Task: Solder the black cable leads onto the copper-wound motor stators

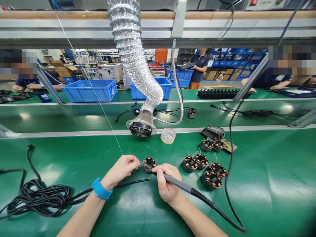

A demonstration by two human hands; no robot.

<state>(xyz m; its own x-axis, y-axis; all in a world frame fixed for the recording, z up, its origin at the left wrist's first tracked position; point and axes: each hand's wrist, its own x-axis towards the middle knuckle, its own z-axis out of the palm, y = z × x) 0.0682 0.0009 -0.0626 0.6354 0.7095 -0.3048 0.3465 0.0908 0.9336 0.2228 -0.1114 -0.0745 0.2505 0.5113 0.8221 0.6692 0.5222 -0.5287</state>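
Between my two hands a small round motor stator [149,161] with copper windings rests on the green bench. My left hand [123,168], with a blue wristband, is closed in a pinch just left of it. A thin solder wire [106,117] runs down from the upper left into those fingers. Short wire ends show between the fingertips and the stator. My right hand [168,184] is wrapped round the grey handle of a soldering iron [182,185], pointed left at the stator. Its tip is hard to make out against the stator.
Several more stators [201,160] stand to the right near a soldering iron holder [212,132]. A foil duct with a fan [140,129] hangs ahead, beside a round tin [168,135]. Coiled black cable [46,196] lies left; the iron's cord [230,141] loops right. Co-workers sit opposite.
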